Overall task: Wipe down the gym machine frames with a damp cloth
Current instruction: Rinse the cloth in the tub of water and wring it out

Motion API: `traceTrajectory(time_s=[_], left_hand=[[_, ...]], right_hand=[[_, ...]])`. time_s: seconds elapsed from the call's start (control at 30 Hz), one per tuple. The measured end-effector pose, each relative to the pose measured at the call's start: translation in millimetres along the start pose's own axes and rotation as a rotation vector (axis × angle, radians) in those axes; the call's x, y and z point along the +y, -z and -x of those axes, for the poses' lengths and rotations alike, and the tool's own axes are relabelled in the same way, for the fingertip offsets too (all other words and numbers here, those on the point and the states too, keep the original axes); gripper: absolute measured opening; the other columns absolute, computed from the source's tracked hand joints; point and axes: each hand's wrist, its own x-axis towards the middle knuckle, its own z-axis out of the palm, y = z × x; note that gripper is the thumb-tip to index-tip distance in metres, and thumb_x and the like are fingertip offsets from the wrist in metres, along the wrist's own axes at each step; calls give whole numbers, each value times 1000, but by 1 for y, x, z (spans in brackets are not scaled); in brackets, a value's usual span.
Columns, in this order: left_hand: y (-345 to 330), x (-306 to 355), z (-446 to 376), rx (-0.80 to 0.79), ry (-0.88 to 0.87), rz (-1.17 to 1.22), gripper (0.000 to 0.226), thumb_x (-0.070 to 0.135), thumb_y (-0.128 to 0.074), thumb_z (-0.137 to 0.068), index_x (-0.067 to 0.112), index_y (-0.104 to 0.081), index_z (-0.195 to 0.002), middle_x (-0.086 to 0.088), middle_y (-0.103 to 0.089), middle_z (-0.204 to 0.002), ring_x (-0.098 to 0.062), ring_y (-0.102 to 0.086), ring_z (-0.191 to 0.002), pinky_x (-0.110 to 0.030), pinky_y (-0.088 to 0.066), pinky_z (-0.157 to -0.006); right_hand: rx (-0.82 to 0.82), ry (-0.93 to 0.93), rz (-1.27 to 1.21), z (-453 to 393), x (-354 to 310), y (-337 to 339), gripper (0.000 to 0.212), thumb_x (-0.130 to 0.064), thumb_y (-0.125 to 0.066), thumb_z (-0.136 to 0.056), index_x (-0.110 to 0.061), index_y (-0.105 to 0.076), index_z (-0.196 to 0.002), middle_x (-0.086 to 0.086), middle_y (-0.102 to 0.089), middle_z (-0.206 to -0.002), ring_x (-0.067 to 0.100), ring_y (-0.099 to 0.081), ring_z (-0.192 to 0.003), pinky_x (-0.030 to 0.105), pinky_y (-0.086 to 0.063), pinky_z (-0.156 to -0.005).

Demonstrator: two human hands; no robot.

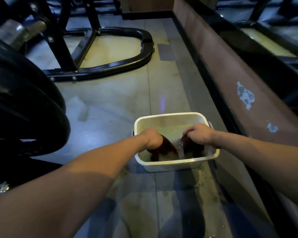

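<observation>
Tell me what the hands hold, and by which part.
Both hands, left and right, grip one dark cloth by its upper parts, over the white tub.

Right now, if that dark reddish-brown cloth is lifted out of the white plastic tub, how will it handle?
The dark reddish-brown cloth sags between the left hand and right hand, so probably floppy. It sits in water in the white plastic tub, so likely heavy and dripping.

Wet grey floor point(110, 103), brown skirting wall point(239, 79) with chipped patches, dim bluish light
</observation>
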Motion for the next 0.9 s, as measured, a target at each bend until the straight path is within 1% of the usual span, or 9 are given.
traceTrajectory(time_s=[0.07, 0.17, 0.27, 0.33, 0.47, 0.63, 0.73, 0.83, 0.9], left_hand=[[9, 0, 7, 43, 22, 222, 25, 0, -40, -92, -4, -64, -87, -19, -60, -76, -28, -58, -66, -37, -50, -62], [20, 0, 12, 146, 27, 437, 26, -1, -35, -91, -1, -59, -82, -23, -55, -70, -28, -50, -53, -30, -38, -52], [27, 3, 17, 194, 99, 696, 31, 1, -34, -94, 7, -54, -71, -14, -51, -61, -23, -46, -49, -28, -33, -51], [29, 4, 22, 140, 123, 831, 32, -4, -34, -93, 5, -58, -74, -12, -60, -59, -25, -56, -56, -34, -48, -57], [24, 14, 36, -26, 109, 907, 29, -1, -40, -101, 11, -65, -93, -10, -70, -92, -27, -68, -88, -46, -59, -90], [14, 28, 39, -76, 82, 920, 32, 40, -46, -108, 18, -66, -119, -9, -76, -101, -23, -74, -86, -38, -63, -80], [16, 21, 32, 26, 106, 785, 26, 25, -60, -103, 16, -60, -128, -12, -73, -113, -19, -71, -89, -31, -59, -68], [19, 19, 31, 50, 93, 724, 32, 11, -60, -100, 23, -58, -129, -12, -71, -116, -24, -69, -106, -34, -55, -74], [22, 21, 35, 37, 64, 695, 32, 7, -56, -100, 26, -60, -126, -10, -71, -116, -23, -67, -105, -33, -53, -76]], right_hand=[[106, -12, -287, 5, -4, 12, 35, -2, -47, -99, -12, -79, -110, -1, -71, -108, 19, -64, -104, 26, -51, -93], [196, -101, -625, 7, -9, 23, 26, -4, -55, -92, -9, -80, -100, 11, -73, -91, 23, -69, -77, 31, -56, -60], [210, -239, -867, 10, -15, 26, 23, -4, -55, -92, -4, -68, -110, 17, -65, -99, 28, -65, -86, 36, -53, -73], [196, -281, -941, 15, -23, 25, 18, -4, -57, -95, -4, -64, -112, 15, -66, -101, 27, -67, -88, 38, -56, -78], [175, -225, -956, 26, -48, 11, 18, -7, -70, -92, -4, -71, -110, 16, -74, -103, 28, -71, -87, 39, -60, -79], [-11, -70, -931, 47, -74, -7, 21, -6, -63, -99, -5, -70, -118, 12, -75, -111, 25, -73, -96, 30, -59, -75], [-130, -77, -959, 51, -68, 6, 21, -10, -54, -103, -6, -61, -122, 11, -73, -114, 31, -76, -100, 38, -63, -83], [1, -49, -664, 44, -53, 15, 27, -12, -54, -104, -10, -61, -130, 9, -72, -120, 24, -76, -97, 33, -64, -78], [6, 54, -474, 40, -46, 17, 49, -5, -58, -101, -17, -51, -148, 1, -58, -139, 22, -69, -108, 30, -62, -78]])
